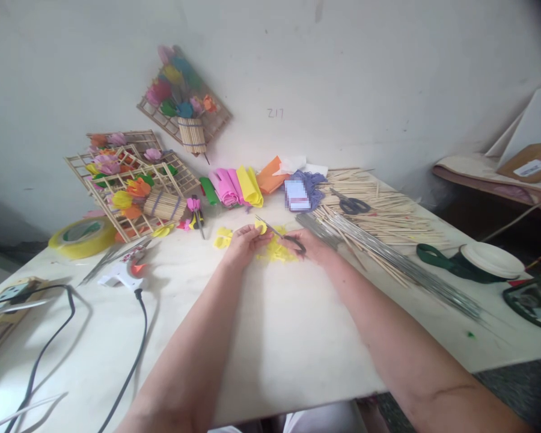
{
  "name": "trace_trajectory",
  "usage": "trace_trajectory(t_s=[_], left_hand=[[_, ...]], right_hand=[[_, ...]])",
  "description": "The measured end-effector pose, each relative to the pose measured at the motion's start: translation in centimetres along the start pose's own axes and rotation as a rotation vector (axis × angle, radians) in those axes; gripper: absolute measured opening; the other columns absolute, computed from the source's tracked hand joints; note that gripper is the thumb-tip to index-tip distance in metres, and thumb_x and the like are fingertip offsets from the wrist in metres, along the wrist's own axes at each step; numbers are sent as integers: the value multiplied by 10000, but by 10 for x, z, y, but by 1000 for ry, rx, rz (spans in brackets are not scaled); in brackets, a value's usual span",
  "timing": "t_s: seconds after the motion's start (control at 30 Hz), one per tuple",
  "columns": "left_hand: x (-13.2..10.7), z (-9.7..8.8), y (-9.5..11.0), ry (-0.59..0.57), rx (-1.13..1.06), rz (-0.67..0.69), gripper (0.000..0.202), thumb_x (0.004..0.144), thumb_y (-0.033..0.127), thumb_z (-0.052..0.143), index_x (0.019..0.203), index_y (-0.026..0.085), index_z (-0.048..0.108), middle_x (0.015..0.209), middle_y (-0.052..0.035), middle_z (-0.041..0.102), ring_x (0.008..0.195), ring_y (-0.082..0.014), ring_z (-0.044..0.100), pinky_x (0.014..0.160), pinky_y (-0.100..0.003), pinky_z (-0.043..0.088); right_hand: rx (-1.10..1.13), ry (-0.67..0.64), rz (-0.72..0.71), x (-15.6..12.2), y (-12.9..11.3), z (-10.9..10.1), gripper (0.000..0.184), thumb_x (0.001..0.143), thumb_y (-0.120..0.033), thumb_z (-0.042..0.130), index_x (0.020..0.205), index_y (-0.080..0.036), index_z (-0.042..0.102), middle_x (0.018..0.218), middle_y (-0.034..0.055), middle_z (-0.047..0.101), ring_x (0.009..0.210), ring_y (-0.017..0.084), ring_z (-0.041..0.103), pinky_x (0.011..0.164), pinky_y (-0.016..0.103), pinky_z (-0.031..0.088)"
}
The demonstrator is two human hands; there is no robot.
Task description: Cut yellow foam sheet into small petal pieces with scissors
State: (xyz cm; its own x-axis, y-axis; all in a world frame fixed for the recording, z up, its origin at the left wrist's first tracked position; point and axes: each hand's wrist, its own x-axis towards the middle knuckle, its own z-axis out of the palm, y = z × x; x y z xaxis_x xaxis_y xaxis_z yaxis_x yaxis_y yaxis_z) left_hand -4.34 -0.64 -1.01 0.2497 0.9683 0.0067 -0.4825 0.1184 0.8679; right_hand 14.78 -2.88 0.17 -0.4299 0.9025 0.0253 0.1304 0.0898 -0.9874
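Observation:
My left hand [247, 243] pinches a small rounded piece of yellow paper [261, 227] between thumb and fingers. Closed around the dark handles of a pair of scissors [293, 242] is my right hand [311, 246]. The scissor blades point up and left, close to the yellow piece; whether they touch it I cannot tell. Beneath and between my hands lie yellow paper scraps [277, 249] on the white table [293, 337]. Left of my left hand rest more cut yellow pieces [223, 237].
Wooden sticks [388, 210], metal wires [406, 273] and spare scissors [354, 205] lie to the right. Coloured paper rolls [234, 185] stand behind. At left are a glue gun [126, 272] with its cord, a tape roll [83, 236] and flower lattices [135, 186].

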Motion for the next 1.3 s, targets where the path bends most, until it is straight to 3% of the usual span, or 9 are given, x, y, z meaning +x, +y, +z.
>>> trace_trajectory(t_s=[0.9,1.3], left_hand=[[1,3,1,92,-54,17,120,708,168,676,719,89,585,775,-108,695,738,-197,686,677,-274,555],[0,2,1,36,-27,-16,130,717,175,673,715,91,573,755,-125,697,719,-202,689,684,-283,559]], right_hand=[[41,35,50,1,4,2,287,693,-371,670,582,-154,519,408,-66,447,322,40,352,305,167,285],[96,20,54,0,0,4,326,676,-408,684,581,-159,496,420,-59,469,328,46,375,306,175,290]])
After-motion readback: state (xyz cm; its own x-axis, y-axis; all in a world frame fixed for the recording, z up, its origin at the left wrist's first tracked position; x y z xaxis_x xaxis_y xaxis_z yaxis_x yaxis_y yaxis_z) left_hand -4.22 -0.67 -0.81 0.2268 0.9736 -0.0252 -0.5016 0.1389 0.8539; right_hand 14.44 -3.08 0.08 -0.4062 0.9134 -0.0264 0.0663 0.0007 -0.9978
